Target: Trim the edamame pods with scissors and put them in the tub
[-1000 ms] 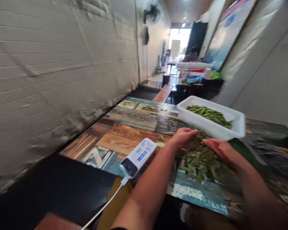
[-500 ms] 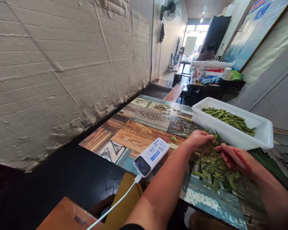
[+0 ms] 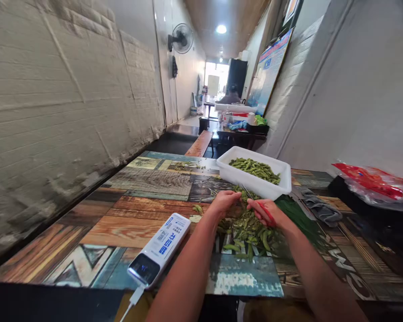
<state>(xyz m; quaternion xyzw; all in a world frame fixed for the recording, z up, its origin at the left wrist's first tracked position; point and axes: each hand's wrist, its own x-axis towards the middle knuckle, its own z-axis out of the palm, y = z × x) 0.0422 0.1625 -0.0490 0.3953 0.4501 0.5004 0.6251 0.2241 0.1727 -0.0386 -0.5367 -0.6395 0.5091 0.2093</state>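
Note:
My right hand point(image 3: 264, 212) is closed around red-handled scissors point(image 3: 269, 216). Their dark blades point up and left, past my left fingertips. Pinched in my left hand point(image 3: 226, 200) is what looks like a small green edamame pod, mostly hidden by the fingers. Below both hands lies a loose heap of edamame pods and trimmings point(image 3: 248, 232). Just beyond the hands stands a white plastic tub point(image 3: 255, 181), with a layer of cut edamame pods point(image 3: 253, 169) inside.
A white power bank point(image 3: 159, 250) with a cable lies left of my forearm on the wood-patterned table point(image 3: 130, 228). To the right are a grey cloth point(image 3: 320, 208), chopsticks point(image 3: 359, 246) and red plastic packaging point(image 3: 372, 181). A person point(image 3: 233, 95) is at the far tables.
The view has swung right and up, so the tub and hands appear further left and the table's right side shows. Both hands stay close together over the heap, scissors still held.

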